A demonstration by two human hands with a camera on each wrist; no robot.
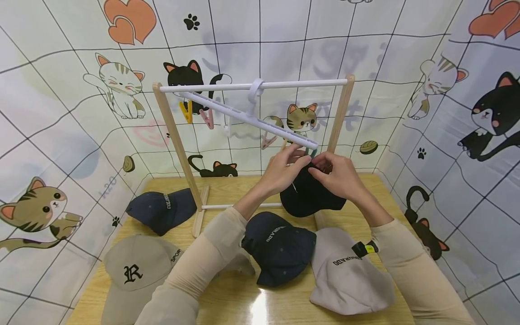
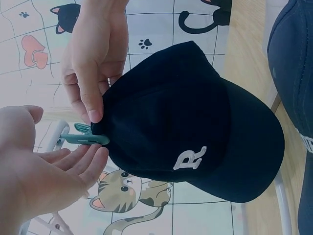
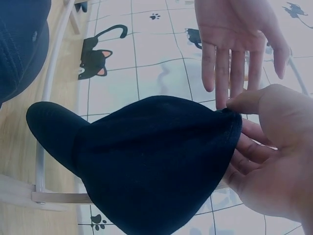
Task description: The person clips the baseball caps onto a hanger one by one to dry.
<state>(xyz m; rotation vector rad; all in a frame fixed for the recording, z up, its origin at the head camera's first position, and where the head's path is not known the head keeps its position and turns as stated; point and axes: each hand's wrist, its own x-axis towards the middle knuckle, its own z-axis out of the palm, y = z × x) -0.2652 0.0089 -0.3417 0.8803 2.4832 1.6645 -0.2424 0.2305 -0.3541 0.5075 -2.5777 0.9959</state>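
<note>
A black baseball cap (image 2: pixel 166 112) with a white letter R hangs by its back edge below the low end of a tilted white clip hanger (image 1: pixel 252 118). My right hand (image 3: pixel 274 152) pinches that edge between thumb and fingers. At the same edge is a green clip (image 2: pixel 83 138), which appears to bite the cap. My left hand (image 2: pixel 54 171) is beside the clip, fingers extended and fingertips touching it or very near it. In the head view both hands, the left hand (image 1: pixel 286 169) and the right hand (image 1: pixel 339 174), partly cover the clip.
The hanger hooks over the white bar (image 1: pixel 203 87) of a wooden-legged rack (image 1: pixel 174 135). Yellow (image 1: pixel 186 112) and pink clips (image 1: pixel 207 118) dangle from its raised end. Navy caps (image 1: pixel 280 248), a beige cap (image 1: pixel 138 266) and a pale pinkish cap (image 1: pixel 349 280) lie on the table.
</note>
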